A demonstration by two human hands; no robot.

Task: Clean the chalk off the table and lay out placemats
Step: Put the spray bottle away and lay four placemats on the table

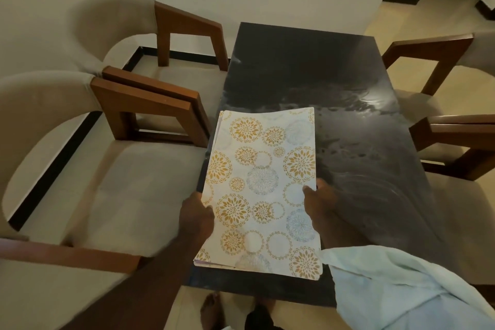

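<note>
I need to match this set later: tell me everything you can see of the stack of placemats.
The stack of placemats is several thin, flat sheets, edges fanned at the left and near sides. The top one is cream with rounded corners, printed with gold floral medallions, pale blue-grey ones and thin rings. It runs lengthwise away from the person over the near left part of the dark table. The left hand grips its left edge, the right hand its right edge, thumbs on top.

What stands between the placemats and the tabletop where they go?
No object stands on the visible table; only whitish smears streak its middle and right side. The left hand and right hand hold the stack of placemats over the near left part. A pale cloth covers the near right corner.
</note>
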